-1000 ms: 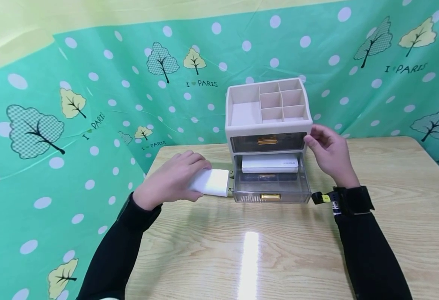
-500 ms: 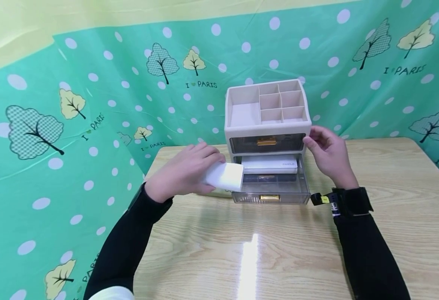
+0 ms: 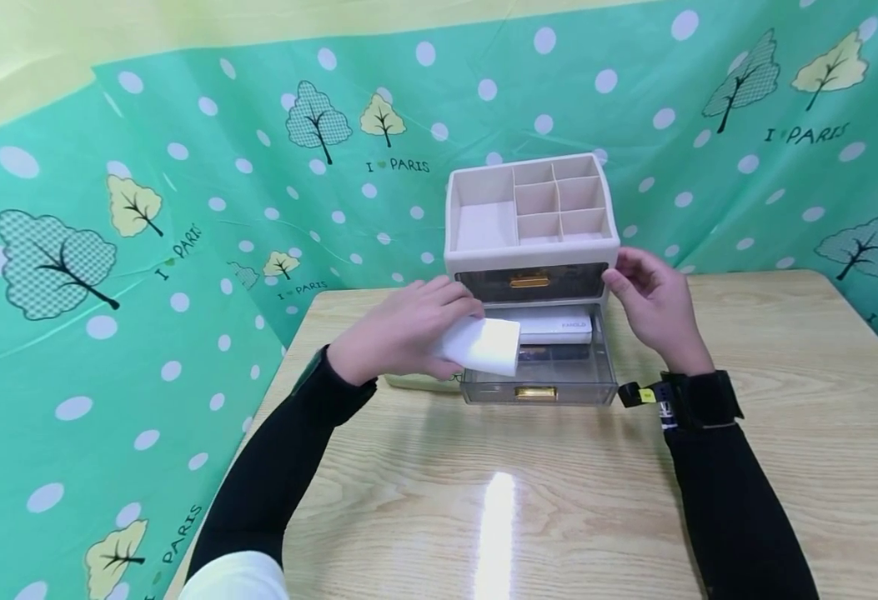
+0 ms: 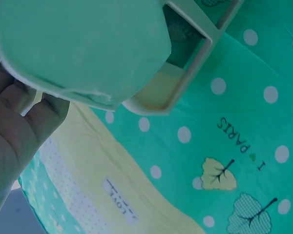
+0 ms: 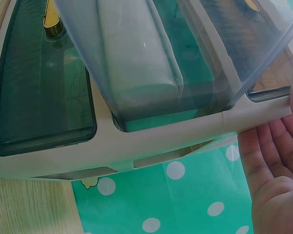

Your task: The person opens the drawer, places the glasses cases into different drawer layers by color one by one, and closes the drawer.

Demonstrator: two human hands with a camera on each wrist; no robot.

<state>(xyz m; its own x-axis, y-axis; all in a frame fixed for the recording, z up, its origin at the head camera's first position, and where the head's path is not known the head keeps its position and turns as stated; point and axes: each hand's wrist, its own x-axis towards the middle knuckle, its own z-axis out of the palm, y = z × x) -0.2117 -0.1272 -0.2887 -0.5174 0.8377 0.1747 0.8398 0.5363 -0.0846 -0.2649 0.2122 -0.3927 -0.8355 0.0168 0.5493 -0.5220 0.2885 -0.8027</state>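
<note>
My left hand point(image 3: 408, 329) grips a white flat rectangular block point(image 3: 487, 346) over the left part of a pulled-out clear drawer point(image 3: 574, 393). In the left wrist view the block point(image 4: 88, 48) looms large and smooth, tinted green, with fingers point(image 4: 51, 114) along its edge. A white desktop drawer organizer point(image 3: 544, 255) stands at the back of the table. Its right front edge is held by my right hand point(image 3: 659, 312), thumb in front and fingers along the side. Inside the drawer, toward the back, lies a white box point(image 3: 569, 327) with small lettering.
A pale green printed item point(image 3: 416, 382) lies left of the drawer, mostly hidden under my left hand. Above the pulled-out drawer, a dark drawer point(image 3: 484, 287) with a gold handle is closed. A green patterned cloth point(image 3: 378, 208) hangs right behind the organizer.
My left hand has carried the white block rightward and slightly up, from beside the organizer to over the pulled-out drawer. My right hand has stayed at the organizer's edge.
</note>
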